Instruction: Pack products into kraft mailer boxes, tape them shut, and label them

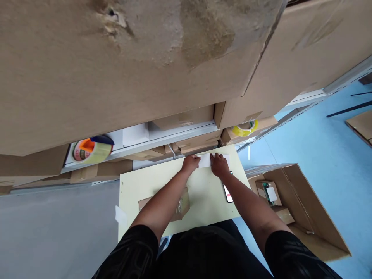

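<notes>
A flat strip of white paper (205, 160) lies at the far edge of the pale table (136, 186). My left hand (191, 163) pinches its left end, fingers closed. Farther right, my right hand (219, 166) is closed on the same strip, and part of the paper shows beyond it. Under my left forearm sits a small cardboard box (183, 205) with clear tape on it, partly hidden by the arm. A phone (228, 192) with a lit screen rests beside my right forearm, which covers part of it.
Large cardboard boxes (145, 77) overhang the table from a shelf. Tape rolls (100, 152) lie on the shelf at left, and a yellow tape roll (245, 128) sits on a box at right. An open carton (314, 209) with small boxes stands on the floor at right.
</notes>
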`<state>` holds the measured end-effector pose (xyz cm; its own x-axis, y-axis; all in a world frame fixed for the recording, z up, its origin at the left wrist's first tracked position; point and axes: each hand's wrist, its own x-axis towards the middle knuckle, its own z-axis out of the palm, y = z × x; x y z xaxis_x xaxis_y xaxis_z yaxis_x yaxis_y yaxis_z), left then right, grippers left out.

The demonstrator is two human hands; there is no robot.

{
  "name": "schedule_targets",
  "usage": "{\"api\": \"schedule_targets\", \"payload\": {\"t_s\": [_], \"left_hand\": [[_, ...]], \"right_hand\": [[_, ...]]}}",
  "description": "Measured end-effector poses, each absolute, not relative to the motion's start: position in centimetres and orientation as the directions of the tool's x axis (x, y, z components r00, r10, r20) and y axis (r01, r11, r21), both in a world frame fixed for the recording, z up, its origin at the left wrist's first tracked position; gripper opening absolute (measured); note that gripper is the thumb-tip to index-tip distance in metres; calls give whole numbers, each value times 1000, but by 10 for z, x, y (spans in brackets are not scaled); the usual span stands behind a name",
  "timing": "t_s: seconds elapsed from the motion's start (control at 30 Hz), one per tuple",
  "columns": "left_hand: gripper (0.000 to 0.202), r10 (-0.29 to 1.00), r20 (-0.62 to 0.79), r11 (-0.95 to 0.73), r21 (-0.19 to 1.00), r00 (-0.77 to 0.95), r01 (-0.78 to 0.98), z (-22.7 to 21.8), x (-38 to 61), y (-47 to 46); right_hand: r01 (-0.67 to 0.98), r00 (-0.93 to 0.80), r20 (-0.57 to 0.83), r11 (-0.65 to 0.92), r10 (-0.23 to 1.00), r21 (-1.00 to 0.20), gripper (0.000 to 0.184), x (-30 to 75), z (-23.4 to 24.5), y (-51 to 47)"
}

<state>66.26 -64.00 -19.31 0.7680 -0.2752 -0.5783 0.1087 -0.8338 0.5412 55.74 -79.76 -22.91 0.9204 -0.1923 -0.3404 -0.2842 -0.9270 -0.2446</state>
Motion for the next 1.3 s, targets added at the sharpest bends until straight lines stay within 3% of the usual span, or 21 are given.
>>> {"api": "schedule_targets", "payload": {"t_s": [0.33,0.43,0.53,0.6,0.67,0.73,0.8,0.87,0.93,1.03,1.13,1.2,1.3], "left_hand": [[10,-103,-633,-963,258,767,84,-179,679,-603],[17,-105,-576,-962,265,811,64,-157,672,-579],[33,-170,-468,-926,376,867,21,-131,653,-555],[36,-196,-347,-882,472,917,-10,-114,637,-541],[33,-218,-191,-840,537,957,-85,-99,621,-530],[27,-289,-36,-802,554,956,-222,-87,604,-521],[24,-405,98,-739,549,909,-389,-78,587,-516],[24,-518,181,-662,535,836,-526,-70,571,-511],[24,-588,222,-597,530,778,-602,-61,556,-506],[25,-634,255,-510,572,730,-642,-47,539,-487],[19,-572,306,-445,663,761,-601,-34,528,-451],[14,-421,296,-446,755,857,-480,-27,527,-422],[15,-172,116,-357,918,978,-171,-19,534,-381]], "right_hand": [[-231,925,-346,-953,-153,-195,66,560,-229,-796],[-223,928,-340,-956,-150,-188,66,560,-227,-798],[-255,926,-336,-941,-172,-222,64,558,-219,-796],[-282,938,-289,-902,-189,-328,59,553,-206,-786],[-268,961,-208,-794,-182,-546,50,542,-185,-767],[-210,977,-146,-559,-157,-802,45,529,-157,-739],[-177,980,-143,-269,-141,-947,47,516,-126,-707],[-169,981,-159,-86,-110,-982,50,508,-98,-677],[-194,973,-188,-35,-137,-980,49,504,-77,-653],[-251,932,-239,-11,-273,-968,43,503,-61,-630],[-294,901,-306,87,-308,-952,41,502,-56,-616],[-317,890,-357,180,-284,-931,40,500,-51,-608],[-334,872,-409,284,-270,-899,38,495,-38,-595]]}}
